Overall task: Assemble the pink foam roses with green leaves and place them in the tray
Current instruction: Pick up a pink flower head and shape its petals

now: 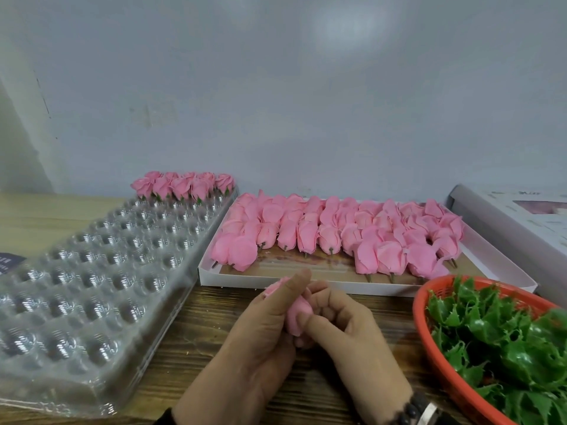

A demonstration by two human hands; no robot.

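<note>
Rose (297, 315) — between both hands (310, 326)

Cupped tray (92, 271) left, box of roses (337, 237) behind centre, basket of leaves (491, 338) right

Soft, even light falls from above, bright enough without harshness. A pale blurred glare patch sits high on the grey wall (346, 29). Sharp white highlights sparkle in the cups of the clear plastic tray (92, 271). Shadows on the wooden worktop (214, 332) are faint and diffuse. The wide lens bends straight edges near the borders, and the whole picture is slightly soft, most of all at its corners.
</note>
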